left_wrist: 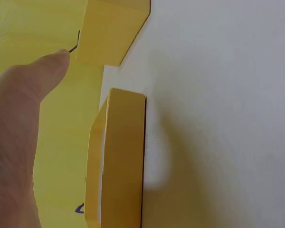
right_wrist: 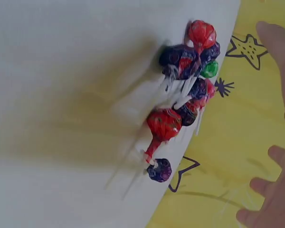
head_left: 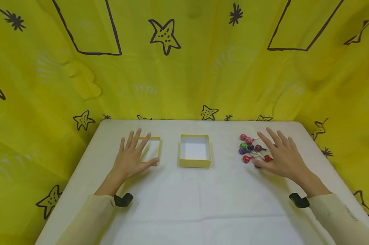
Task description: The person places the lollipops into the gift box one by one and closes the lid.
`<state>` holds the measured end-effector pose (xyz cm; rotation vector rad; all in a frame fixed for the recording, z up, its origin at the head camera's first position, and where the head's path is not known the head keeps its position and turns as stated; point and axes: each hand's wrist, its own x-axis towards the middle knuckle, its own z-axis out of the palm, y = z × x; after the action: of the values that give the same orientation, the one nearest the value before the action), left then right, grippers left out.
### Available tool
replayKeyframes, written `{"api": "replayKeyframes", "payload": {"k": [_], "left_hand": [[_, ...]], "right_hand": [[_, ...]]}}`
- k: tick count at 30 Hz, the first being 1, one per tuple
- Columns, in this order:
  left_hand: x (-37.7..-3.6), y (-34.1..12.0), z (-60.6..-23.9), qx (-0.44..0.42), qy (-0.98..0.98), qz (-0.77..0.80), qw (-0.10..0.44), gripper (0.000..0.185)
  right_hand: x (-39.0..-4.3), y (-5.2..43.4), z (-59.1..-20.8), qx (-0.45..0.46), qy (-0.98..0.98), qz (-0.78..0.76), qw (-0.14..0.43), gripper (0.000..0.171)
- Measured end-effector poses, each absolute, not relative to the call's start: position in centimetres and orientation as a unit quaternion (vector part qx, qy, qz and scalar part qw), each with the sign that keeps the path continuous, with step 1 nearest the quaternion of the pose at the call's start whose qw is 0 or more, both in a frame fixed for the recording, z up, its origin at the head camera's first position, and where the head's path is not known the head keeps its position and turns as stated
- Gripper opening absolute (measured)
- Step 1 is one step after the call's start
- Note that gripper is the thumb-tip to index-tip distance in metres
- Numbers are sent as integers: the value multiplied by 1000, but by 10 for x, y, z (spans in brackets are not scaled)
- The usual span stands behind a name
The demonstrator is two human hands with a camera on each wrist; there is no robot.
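Observation:
My left hand (head_left: 130,160) hovers with spread fingers over a shallow yellow box lid (head_left: 160,149), white inside, hiding part of it. In the left wrist view the thumb (left_wrist: 47,71) is apart from the lid (left_wrist: 123,161). A deeper yellow box (head_left: 195,163), open at the top with a white inside, stands to the right of the lid. Over at the right, my right hand (head_left: 283,158) is held with fingers spread above a pile of wrapped lollipops (head_left: 246,159). Their wrappers are red, pink, green and dark purple in the right wrist view, where the lollipops (right_wrist: 164,124) lie apart from the fingers.
A white cloth (head_left: 199,197) with a crease covers the table. Yellow curtain fabric (head_left: 184,75) with drawn stars hangs behind the table and along both sides. Each wrist wears a dark band-mounted device, such as the left one (head_left: 123,200).

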<state>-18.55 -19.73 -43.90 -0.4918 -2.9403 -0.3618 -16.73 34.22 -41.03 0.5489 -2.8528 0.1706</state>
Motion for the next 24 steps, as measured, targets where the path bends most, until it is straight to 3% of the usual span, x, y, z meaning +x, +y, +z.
{"api": "replayKeyframes", "payload": {"k": [7, 16, 24], "left_hand": [[-186, -177, -436, -200, -954, -221, 42, 101], [-187, -141, -436, -221, -926, -307, -16, 99], [-193, -117, -444, -224, -900, -372, -39, 98]], "right_hand": [[-192, 347, -403, 264, -954, 63, 125, 99], [-232, 340, -397, 218, -972, 86, 12, 87], [-257, 335, -403, 210, -967, 143, -22, 77]]}}
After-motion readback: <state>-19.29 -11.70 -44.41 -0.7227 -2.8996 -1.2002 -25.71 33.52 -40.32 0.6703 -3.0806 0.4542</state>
